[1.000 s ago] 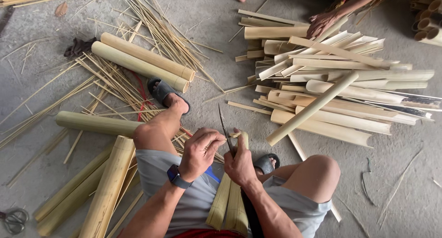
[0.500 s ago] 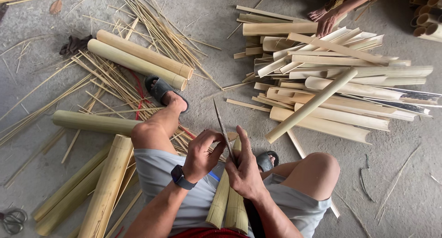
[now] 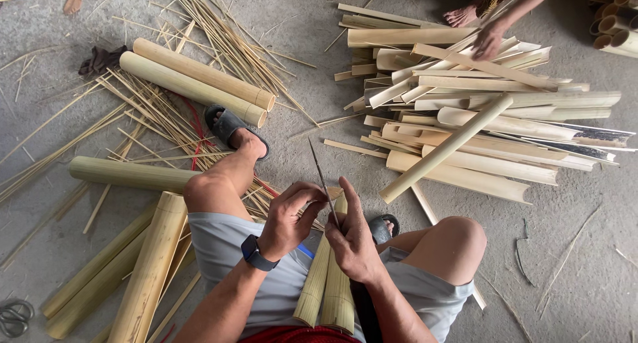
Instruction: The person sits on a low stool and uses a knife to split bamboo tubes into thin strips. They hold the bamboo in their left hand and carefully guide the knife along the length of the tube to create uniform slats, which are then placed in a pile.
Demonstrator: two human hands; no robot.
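I sit on the floor with my knees apart. My left hand (image 3: pixel 290 218), with a dark watch on its wrist, and my right hand (image 3: pixel 352 235) meet over my lap and pinch a thin dark bamboo sliver (image 3: pixel 319 173) that points up and away from me. Two split bamboo halves (image 3: pixel 327 284) lie upright between my thighs, just under both hands. My left foot wears a grey sandal (image 3: pixel 226 125).
A heap of split bamboo slats (image 3: pixel 478 117) lies at the right, where another person's hand (image 3: pixel 488 41) and foot touch it. Whole bamboo tubes (image 3: pixel 193 84) and thin strips (image 3: pixel 139 110) lie left. Scissors (image 3: pixel 12 316) rest at bottom left.
Both hands have drawn closer together on the sliver, and its tip has swung a little right. The other person's hand has shifted along the slat heap.
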